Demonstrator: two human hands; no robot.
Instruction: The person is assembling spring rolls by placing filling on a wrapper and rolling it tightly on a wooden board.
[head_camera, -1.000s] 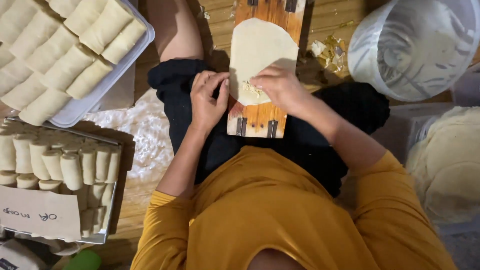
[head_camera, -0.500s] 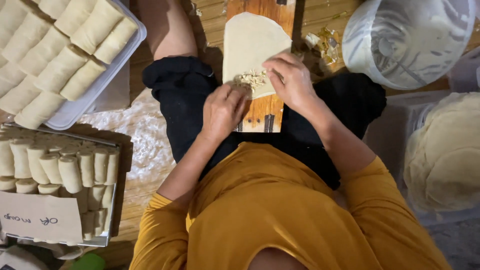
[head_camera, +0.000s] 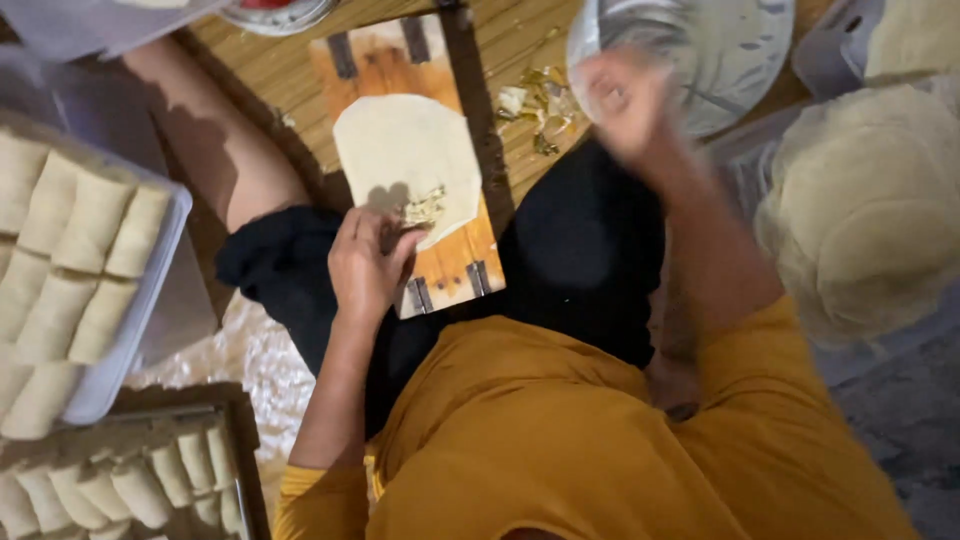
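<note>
The pale wrapper lies flat on the wooden board, filling near its lower edge. The left hand, grip loose and empty, pins that edge. The blurred right hand hovers by the bowl, its grip unreadable. Keeping the filling compact should help.

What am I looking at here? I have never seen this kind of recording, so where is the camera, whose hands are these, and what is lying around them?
The camera sits on a person's head and looks straight down, so you see their orange top, lap and two bare hands. The left hand rests at the near edge of a pale wrapper sheet with a little filling on it, lying on a wooden board. The right hand is blurred, raised by a clear plastic bowl; whether it holds anything is unclear. On the left, trays hold finished rolls. On the right lies a stack of round wrappers.
</note>
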